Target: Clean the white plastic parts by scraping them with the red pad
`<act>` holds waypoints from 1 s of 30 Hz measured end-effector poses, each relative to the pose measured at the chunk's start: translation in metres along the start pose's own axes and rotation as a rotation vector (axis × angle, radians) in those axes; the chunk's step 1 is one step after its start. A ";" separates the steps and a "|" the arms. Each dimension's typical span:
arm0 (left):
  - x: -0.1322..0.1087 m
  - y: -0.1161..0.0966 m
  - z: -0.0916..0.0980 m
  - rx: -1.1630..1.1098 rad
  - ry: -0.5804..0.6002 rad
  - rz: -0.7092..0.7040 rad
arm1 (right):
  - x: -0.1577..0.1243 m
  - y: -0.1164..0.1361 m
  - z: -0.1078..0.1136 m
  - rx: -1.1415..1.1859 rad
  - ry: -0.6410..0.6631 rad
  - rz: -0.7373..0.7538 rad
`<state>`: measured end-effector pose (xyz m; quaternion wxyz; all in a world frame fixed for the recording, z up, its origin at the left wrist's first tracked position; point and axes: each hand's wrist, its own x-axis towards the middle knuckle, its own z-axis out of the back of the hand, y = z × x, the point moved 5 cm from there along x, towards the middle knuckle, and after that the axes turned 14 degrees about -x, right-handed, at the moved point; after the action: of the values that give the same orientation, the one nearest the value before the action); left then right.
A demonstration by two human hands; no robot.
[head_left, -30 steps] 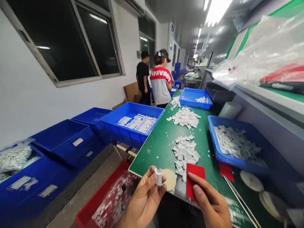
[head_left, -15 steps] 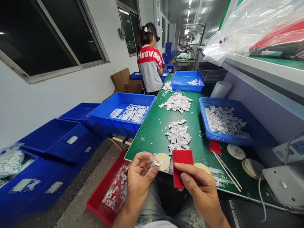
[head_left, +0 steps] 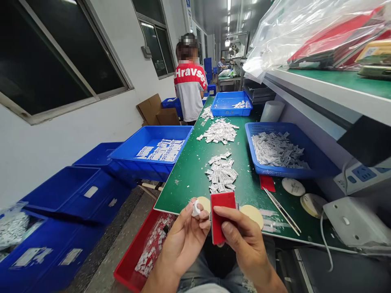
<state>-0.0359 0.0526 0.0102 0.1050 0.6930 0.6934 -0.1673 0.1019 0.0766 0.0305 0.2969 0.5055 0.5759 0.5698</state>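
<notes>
Left hand (head_left: pixel 186 238): fingers are pinching a small white piece (head_left: pixel 196 208), holding it just left of the red pad (head_left: pixel 222 199). Right hand (head_left: pixel 247 236): thumb and fingers are clamping that pad at the near edge of the green table (head_left: pixel 180 183). White pile (head_left: pixel 222 175) is lying just beyond it. Blue basket (head_left: pixel 276 171) is standing farther right, holding more white pieces. Tweezers (head_left: pixel 273 198) are lying in front of the basket.

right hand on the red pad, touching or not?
Touching. The head view shows the right hand with its index finger and thumb laid on the face of the red pad.
</notes>
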 end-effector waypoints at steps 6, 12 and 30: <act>-0.007 0.021 -0.002 -0.025 -0.117 0.053 | -0.005 -0.001 0.008 0.243 0.065 0.008; -0.014 0.040 -0.007 0.083 -0.196 0.082 | -0.003 0.015 0.021 0.154 0.205 0.220; 0.013 0.026 0.008 0.820 0.255 -0.146 | 0.004 -0.002 0.063 0.035 0.175 -0.118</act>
<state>-0.0112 0.0610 -0.0038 -0.2775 0.6417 0.6240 -0.3491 0.1584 0.1031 0.0180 0.2696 0.4242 0.6384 0.5830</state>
